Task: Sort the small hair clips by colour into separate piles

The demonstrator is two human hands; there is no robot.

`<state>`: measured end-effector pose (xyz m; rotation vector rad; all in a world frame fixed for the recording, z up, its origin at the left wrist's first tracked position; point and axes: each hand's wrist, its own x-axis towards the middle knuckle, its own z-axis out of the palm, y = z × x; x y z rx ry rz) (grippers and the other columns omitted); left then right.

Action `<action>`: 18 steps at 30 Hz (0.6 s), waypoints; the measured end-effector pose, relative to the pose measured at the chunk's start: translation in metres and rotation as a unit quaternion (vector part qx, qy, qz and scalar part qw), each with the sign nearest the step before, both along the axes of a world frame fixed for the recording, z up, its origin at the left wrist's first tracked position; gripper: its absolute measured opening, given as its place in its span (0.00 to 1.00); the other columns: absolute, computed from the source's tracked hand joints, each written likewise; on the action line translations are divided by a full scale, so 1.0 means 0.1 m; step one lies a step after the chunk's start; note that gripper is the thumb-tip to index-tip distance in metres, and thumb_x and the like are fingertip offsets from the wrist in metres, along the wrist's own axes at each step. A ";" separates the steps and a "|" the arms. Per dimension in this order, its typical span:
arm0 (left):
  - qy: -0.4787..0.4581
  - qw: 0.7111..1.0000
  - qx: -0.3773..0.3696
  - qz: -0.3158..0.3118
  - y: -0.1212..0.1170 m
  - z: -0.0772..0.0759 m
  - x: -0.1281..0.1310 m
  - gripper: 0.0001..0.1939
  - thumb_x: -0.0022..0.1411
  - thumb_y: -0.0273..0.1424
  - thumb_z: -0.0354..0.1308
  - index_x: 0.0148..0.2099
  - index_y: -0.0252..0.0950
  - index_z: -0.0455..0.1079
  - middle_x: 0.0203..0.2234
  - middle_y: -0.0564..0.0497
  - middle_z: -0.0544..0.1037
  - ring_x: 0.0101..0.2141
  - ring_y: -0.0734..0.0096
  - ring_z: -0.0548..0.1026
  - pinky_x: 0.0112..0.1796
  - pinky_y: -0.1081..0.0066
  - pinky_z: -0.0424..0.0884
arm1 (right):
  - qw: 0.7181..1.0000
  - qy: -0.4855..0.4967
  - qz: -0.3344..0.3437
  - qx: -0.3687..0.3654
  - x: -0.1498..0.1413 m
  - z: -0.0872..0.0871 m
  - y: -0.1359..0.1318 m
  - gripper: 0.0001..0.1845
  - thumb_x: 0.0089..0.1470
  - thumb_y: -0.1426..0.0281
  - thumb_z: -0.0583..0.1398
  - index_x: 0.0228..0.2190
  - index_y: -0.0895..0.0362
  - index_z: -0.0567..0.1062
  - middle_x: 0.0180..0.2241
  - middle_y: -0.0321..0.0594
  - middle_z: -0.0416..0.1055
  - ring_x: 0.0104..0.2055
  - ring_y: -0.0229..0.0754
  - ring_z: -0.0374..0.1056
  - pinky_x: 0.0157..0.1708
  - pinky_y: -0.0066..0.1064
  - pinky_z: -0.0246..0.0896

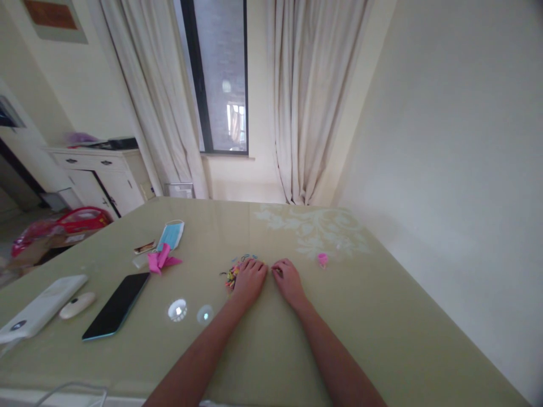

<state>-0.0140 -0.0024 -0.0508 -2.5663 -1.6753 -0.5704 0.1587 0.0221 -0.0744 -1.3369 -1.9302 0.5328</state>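
Note:
A small heap of colourful bands [231, 277], which look like little hair ties, lies on the table in front of me. My left hand [251, 278] rests palm down over the right side of this heap, its fingers stretched forward and covering part of it. Just to the right, apart by a small gap, my right hand [287, 279] is on the table with its fingers curled and the tips pressed together. Whatever may be between those fingertips is too small to make out. Farther right stands a small pink object [323, 259], like a tiny cup.
The greenish, glossy table [407, 339] meets a wall on the right. Left of my hands lie a black phone [116, 305], a white device [42, 305], a cream oval case [77, 305], crumpled pink paper or ribbon [162, 260] and a blue face mask [171, 234].

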 end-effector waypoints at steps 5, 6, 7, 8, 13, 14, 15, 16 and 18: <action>0.001 0.999 0.001 0.034 0.02 0.06 -0.06 0.16 0.68 0.21 0.52 0.49 0.39 0.79 0.49 0.39 0.81 0.55 0.47 0.74 0.61 0.47 0.64 | 0.999 0.038 -0.010 -0.007 0.03 0.00 -0.09 0.09 0.59 0.78 0.61 0.36 0.55 0.81 0.41 0.45 0.76 0.46 0.46 0.73 0.52 0.37 0.68; -0.001 0.999 0.004 0.037 -0.01 0.06 -0.05 0.17 0.68 0.21 0.52 0.52 0.39 0.78 0.52 0.39 0.80 0.56 0.48 0.73 0.61 0.47 0.63 | 0.999 0.047 -0.013 -0.009 0.03 0.00 -0.10 0.09 0.59 0.78 0.61 0.36 0.55 0.81 0.41 0.45 0.76 0.45 0.45 0.73 0.51 0.36 0.69; -0.007 0.999 0.010 0.039 -0.04 0.07 -0.05 0.19 0.68 0.21 0.52 0.54 0.40 0.77 0.55 0.39 0.79 0.58 0.48 0.72 0.62 0.48 0.62 | 0.998 0.056 -0.017 -0.011 0.04 -0.01 -0.11 0.09 0.59 0.78 0.61 0.36 0.56 0.81 0.41 0.45 0.76 0.44 0.45 0.73 0.49 0.35 0.70; -0.014 0.999 0.016 0.040 -0.07 0.08 -0.07 0.20 0.69 0.22 0.52 0.57 0.41 0.76 0.58 0.41 0.78 0.60 0.49 0.72 0.63 0.49 0.61 | 0.998 0.065 -0.021 -0.012 0.04 -0.01 -0.11 0.09 0.59 0.77 0.61 0.36 0.56 0.81 0.41 0.45 0.76 0.43 0.45 0.74 0.47 0.34 0.71; -0.069 0.979 0.101 0.164 -0.35 0.21 -0.76 0.19 0.73 0.31 0.50 0.59 0.40 0.76 0.57 0.39 0.79 0.56 0.48 0.75 0.59 0.50 0.66 | 0.994 0.105 -0.036 -0.015 0.05 -0.03 -0.10 0.10 0.59 0.76 0.59 0.37 0.57 0.82 0.40 0.45 0.76 0.39 0.43 0.75 0.41 0.32 0.74; -0.060 0.966 0.119 0.224 -0.43 0.24 -1.02 0.20 0.73 0.35 0.49 0.61 0.37 0.74 0.58 0.36 0.78 0.56 0.45 0.76 0.58 0.48 0.68 | 0.993 0.110 -0.037 -0.016 0.05 -0.03 -0.10 0.10 0.59 0.75 0.59 0.37 0.57 0.82 0.40 0.45 0.76 0.39 0.43 0.75 0.40 0.32 0.74; -0.047 0.947 0.137 0.288 -0.52 0.25 -1.31 0.23 0.73 0.39 0.49 0.63 0.34 0.72 0.59 0.35 0.76 0.56 0.42 0.75 0.56 0.47 0.69 | 0.993 0.115 -0.036 -0.016 0.04 -0.03 -0.10 0.10 0.59 0.75 0.59 0.37 0.56 0.82 0.39 0.45 0.76 0.39 0.43 0.75 0.40 0.32 0.74; -0.026 0.924 0.140 0.354 -0.61 0.26 -1.60 0.28 0.73 0.44 0.50 0.66 0.33 0.69 0.62 0.33 0.74 0.57 0.39 0.74 0.55 0.46 0.70 | 0.992 0.119 -0.033 -0.017 0.03 -0.03 -0.11 0.10 0.59 0.74 0.59 0.36 0.57 0.82 0.39 0.45 0.76 0.38 0.43 0.75 0.40 0.32 0.74; 0.006 0.854 0.121 0.506 -0.79 0.22 -2.17 0.40 0.67 0.56 0.53 0.70 0.33 0.63 0.66 0.29 0.68 0.58 0.30 0.72 0.51 0.41 0.72 | 0.991 0.127 -0.027 -0.019 0.01 -0.02 -0.11 0.10 0.59 0.74 0.59 0.36 0.57 0.82 0.39 0.45 0.76 0.38 0.43 0.75 0.39 0.32 0.74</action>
